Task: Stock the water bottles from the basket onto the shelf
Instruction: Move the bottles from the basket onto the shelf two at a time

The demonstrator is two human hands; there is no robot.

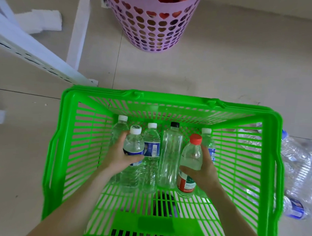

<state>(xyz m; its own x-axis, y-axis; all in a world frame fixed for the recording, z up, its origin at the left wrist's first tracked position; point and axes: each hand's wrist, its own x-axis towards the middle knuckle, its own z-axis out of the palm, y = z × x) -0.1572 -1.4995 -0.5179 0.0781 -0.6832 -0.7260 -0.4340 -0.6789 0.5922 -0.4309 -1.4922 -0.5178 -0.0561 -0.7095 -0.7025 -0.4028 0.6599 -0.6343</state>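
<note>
A bright green basket stands on the floor below me with several water bottles lying in it. My left hand grips a white-capped bottle with a blue label. My right hand grips a red-capped bottle with a red label. Between them lie a blue-labelled bottle and a clear black-capped bottle. Another white-capped bottle lies left of my left hand, and one lies behind my right hand. The white shelf frame is at the upper left.
A pink perforated basket stands on the tiled floor ahead. A white upright post rises left of it. Crumpled white material lies by the shelf. A pack of water bottles lies on the floor right of the green basket.
</note>
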